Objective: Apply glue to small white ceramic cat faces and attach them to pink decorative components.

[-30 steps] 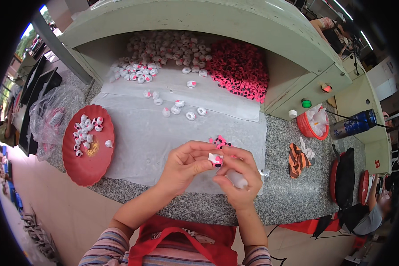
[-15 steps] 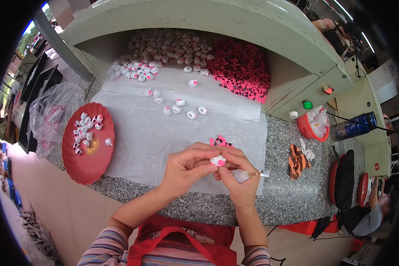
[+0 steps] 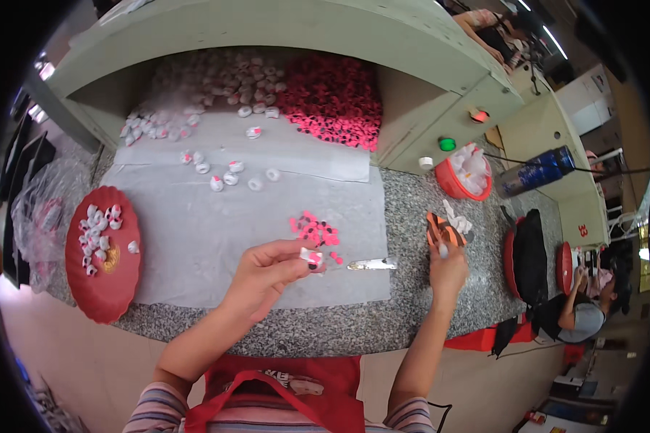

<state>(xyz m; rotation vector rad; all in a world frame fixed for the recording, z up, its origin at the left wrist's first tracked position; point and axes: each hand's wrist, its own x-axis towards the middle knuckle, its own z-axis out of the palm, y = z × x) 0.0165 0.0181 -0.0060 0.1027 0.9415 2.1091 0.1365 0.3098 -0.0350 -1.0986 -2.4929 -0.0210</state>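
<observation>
Left hand point(image 3: 262, 271) pinches a white piece point(image 3: 310, 257), right hand point(image 3: 449, 273) grips something whitish point(image 3: 443, 250); a red plate point(image 3: 115, 292) holds similar pieces point(image 3: 102, 224).

We see red digits point(image 3: 583, 231) on the cabinet panel point(image 3: 588, 206), white lettering point(image 3: 276, 376) on the apron point(image 3: 332, 368), gold marks point(image 3: 110, 265) on the scalloped plate point(image 3: 105, 296).

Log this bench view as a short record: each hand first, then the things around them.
Left hand: pinches a small white piece with pink and black patches
Right hand: at an orange-and-black striped cloth, gripping a white object, mostly hidden
White thin sheet: on the grey speckled counter; bears loose pink-and-black bits and a flat metallic strip
Red scalloped plate: at the sheet's left edge; holds small white pieces
Pale green shelf: white ring-shaped pieces heaped left, a pink-and-black heap right
Right side: red basket, blue cylindrical bottle
</observation>
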